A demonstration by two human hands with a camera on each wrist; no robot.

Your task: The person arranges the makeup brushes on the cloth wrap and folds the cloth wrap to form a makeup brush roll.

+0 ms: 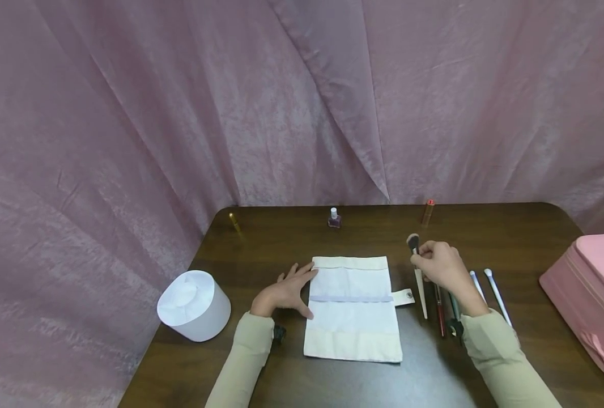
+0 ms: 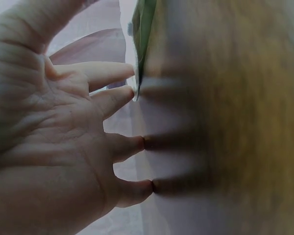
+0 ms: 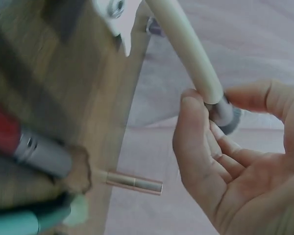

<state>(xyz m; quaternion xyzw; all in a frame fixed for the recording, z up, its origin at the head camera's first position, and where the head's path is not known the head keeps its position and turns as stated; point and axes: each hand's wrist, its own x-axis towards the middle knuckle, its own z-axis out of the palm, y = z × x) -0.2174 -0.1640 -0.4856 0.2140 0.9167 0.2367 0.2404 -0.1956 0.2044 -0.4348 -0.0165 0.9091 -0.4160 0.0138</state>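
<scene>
1. Where the brown table meets the pink drape, at my far left, sits a white round box, lid on, near the table's left edge.
2. Gold tube, standing at the back left.
3. My left hand: flat, fingers spread and straight, fingertips pressing the left edge of the cloth pouch; nothing gripped.
4. Cloth pouch: cream, lying open and flat mid-table, snap tab at its right side.
5. Nail polish bottle, upright behind the pouch.
6. Makeup brush: cream handle, dark bristles pointing away from me, just right of the pouch.
7. My right hand: fingers curled round the brush near its ferrule, thumb and fingertips pinching it.
8. Red-capped tube, upright at the back.
9. Further brushes and pencils, lying side by side under and right of my wrist.
10. Pink case, far right.
</scene>
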